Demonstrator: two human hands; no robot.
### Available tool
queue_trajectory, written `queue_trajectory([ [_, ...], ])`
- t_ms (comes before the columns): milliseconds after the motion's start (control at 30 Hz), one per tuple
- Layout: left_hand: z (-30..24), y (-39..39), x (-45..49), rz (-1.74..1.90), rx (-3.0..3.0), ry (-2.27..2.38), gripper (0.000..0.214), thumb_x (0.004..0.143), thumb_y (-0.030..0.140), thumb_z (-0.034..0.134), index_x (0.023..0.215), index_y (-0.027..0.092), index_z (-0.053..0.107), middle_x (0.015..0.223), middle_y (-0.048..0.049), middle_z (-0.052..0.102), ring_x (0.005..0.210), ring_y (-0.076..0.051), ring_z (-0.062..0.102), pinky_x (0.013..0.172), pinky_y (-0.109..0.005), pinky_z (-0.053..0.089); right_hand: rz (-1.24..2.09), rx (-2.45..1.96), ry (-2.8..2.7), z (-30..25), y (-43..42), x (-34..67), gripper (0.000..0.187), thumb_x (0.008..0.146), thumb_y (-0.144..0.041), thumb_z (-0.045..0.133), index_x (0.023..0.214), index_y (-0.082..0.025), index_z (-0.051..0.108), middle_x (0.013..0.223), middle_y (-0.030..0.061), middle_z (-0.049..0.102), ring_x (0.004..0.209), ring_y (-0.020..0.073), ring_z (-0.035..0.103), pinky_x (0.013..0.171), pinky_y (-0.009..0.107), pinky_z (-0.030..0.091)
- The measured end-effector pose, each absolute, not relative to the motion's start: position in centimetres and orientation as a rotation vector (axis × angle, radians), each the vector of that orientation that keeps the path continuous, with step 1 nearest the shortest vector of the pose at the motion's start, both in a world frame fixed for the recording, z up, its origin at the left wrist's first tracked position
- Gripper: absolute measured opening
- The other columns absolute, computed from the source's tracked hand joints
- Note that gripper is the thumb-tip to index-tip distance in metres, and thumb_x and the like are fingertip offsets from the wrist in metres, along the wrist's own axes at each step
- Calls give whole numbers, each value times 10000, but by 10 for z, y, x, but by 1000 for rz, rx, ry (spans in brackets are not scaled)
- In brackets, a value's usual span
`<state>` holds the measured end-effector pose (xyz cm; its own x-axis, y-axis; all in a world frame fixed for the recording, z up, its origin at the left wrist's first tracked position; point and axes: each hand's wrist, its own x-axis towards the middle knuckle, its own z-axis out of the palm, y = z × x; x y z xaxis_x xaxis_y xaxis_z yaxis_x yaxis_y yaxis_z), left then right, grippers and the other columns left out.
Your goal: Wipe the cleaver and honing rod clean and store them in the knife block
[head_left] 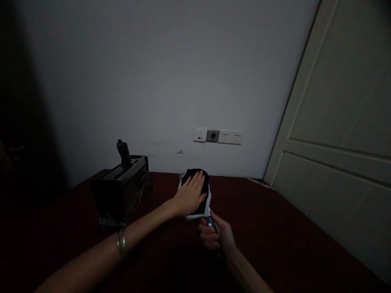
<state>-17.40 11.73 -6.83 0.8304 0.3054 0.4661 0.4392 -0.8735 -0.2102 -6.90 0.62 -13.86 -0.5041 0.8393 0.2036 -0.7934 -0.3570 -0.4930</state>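
Note:
My right hand is closed around the black handle of a knife, with rivets showing on the handle. The blade points away from me and is largely hidden under a black cloth-like piece with white material showing along its edges. On top of the black piece, my left hand lies flat with its fingers stretched out. To the left stands a dark knife block with a glossy side, and one black handle sticks up from its top.
The dark red table meets a pale wall with a row of sockets. A thin strip lies at the table's far right edge. A pale panelled door closes off the right side. The light is dim.

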Motion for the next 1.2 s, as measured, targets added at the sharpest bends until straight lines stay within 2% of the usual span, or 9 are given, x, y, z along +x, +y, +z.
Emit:
queue_trajectory([
  [233, -59, 122, -171, -716, -2668, -707, 566, 912, 331, 249, 1385, 28, 175, 1468, -167, 112, 1359, -229, 56, 1088, -401, 186, 1979, -130, -658, -134, 4, -70, 273, 781, -370, 589, 730, -105, 549, 485, -87, 342, 349, 7, 154, 278, 101, 153],
  [433, -66, 89, -178, -769, -2647, -561, 590, 899, 344, 291, 1397, 59, 153, 1479, -140, 77, 1361, -226, 21, 1093, -394, 187, 2019, -125, -781, -128, 1, -64, 432, 775, -484, 551, 547, -128, 465, 414, -79, 314, 315, 13, 199, 265, 125, 141],
  [600, -53, 103, -181, -838, -2604, -728, 576, 906, 320, 264, 1392, 32, 153, 1473, -161, 96, 1361, -231, 29, 1086, -416, 204, 1935, -160, -707, -125, -4, -73, 289, 769, -405, 596, 737, -123, 539, 485, -85, 359, 340, 12, 153, 273, 107, 170],
  [700, -53, 98, -181, -851, -2595, -734, 579, 905, 319, 260, 1395, 34, 141, 1475, -157, 86, 1361, -232, 16, 1086, -423, 204, 1936, -137, -730, -123, -4, -71, 306, 776, -417, 584, 711, -123, 533, 479, -84, 355, 334, 10, 158, 272, 109, 173],
  [833, -59, 87, -178, -818, -2602, -635, 592, 899, 342, 279, 1401, 62, 137, 1477, -136, 108, 1362, -218, 23, 1090, -408, 204, 1973, -80, -782, -122, -2, -65, 415, 802, -462, 527, 564, -126, 478, 425, -76, 328, 317, 11, 192, 267, 115, 162],
  [1033, -55, 111, -171, -811, -2559, -812, 556, 908, 328, 249, 1376, 31, 214, 1454, -167, 188, 1356, -235, 107, 1071, -422, 240, 1959, -89, -679, -129, -2, -69, 281, 776, -385, 597, 746, -108, 562, 481, -84, 354, 343, 8, 155, 272, 101, 174],
  [1133, -57, 105, -174, -802, -2563, -766, 563, 906, 330, 261, 1383, 38, 198, 1460, -159, 172, 1358, -230, 98, 1075, -413, 235, 1979, -76, -676, -128, -1, -69, 284, 776, -382, 597, 731, -104, 555, 480, -86, 348, 343, 6, 156, 273, 100, 165],
  [1200, -60, 95, -178, -782, -2578, -666, 575, 901, 339, 280, 1391, 55, 183, 1470, -141, 146, 1361, -222, 70, 1083, -401, 220, 2002, -53, -718, -126, -1, -68, 338, 784, -411, 577, 645, -107, 523, 455, -84, 334, 334, 8, 165, 267, 108, 149],
])
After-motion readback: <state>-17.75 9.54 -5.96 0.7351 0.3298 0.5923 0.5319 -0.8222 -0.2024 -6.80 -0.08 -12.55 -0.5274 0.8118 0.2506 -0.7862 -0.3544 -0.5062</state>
